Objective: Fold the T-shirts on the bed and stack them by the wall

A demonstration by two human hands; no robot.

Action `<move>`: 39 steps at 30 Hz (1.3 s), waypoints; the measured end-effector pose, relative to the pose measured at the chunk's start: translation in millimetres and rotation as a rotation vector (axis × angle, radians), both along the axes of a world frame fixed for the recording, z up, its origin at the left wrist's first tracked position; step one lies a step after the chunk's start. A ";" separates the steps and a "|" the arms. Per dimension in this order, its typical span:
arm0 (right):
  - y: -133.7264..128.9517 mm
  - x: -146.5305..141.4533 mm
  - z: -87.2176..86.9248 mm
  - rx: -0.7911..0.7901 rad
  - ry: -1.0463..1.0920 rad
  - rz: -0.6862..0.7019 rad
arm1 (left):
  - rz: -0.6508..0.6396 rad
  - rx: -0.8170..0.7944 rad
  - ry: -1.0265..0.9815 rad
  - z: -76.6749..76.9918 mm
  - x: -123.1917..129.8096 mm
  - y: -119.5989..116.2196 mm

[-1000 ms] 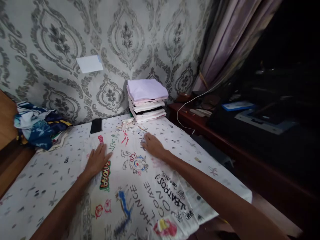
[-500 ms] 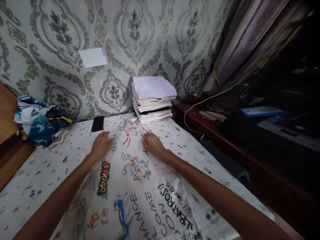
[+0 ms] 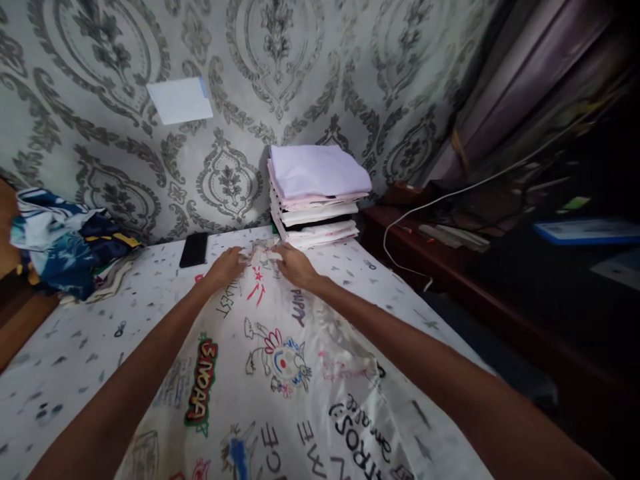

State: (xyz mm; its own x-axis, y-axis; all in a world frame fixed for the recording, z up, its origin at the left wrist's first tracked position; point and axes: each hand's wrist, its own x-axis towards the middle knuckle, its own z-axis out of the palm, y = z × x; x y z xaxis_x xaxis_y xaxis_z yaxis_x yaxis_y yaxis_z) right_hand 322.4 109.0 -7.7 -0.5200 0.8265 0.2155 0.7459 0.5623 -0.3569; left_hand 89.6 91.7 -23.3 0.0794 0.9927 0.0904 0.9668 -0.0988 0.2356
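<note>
A thin white cloth (image 3: 255, 333) covered in marker drawings and lettering lies spread lengthwise in front of me, its near end running out of the bottom of the view. Its far end is bunched between my hands. My left hand (image 3: 229, 268) is closed at the far left edge, fingertips gripping the fabric. My right hand (image 3: 296, 267) pinches the far right edge, close to the left one. Loose folds run along the cloth's right side beneath my right forearm. Both sets of fingertips are partly hidden.
The cloth rests on a white patterned sheet (image 3: 95, 353). Beyond my hands stands a stack of folded clothes (image 3: 317, 173) against the wall. A black phone (image 3: 194, 250) lies left of it, with a crumpled clothes pile (image 3: 70, 240) farther left. A white cable (image 3: 395, 230) crosses the dark red furniture (image 3: 400, 247).
Both hands have moved inward and farther away, to the cloth's far end. Folds have risen along its right side. My view has shifted slightly.
</note>
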 end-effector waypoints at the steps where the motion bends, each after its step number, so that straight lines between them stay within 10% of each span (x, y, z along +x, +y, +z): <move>1: 11.9 -11.2 6.0 0.027 -0.082 0.032 | -0.021 0.002 0.000 0.3 -12.2 -8.5; 8: 70.4 -59.7 14.1 0.011 -0.364 0.068 | 0.038 -0.057 0.231 12.6 -101.9 -72.0; 17: 51.1 -37.0 46.4 0.122 -0.365 -0.024 | 0.084 -0.110 0.247 36.3 -149.3 -99.9; 26: -43.2 42.6 87.7 0.192 -0.326 -0.087 | 0.240 -0.006 0.330 64.5 -110.4 -173.7; 33: -144.8 78.4 60.5 -0.058 -0.302 0.004 | 0.142 0.085 0.224 38.9 -106.8 -219.7; 39: -173.8 87.1 36.8 -0.183 -0.301 0.044 | 0.124 0.065 0.206 40.7 -92.9 -233.5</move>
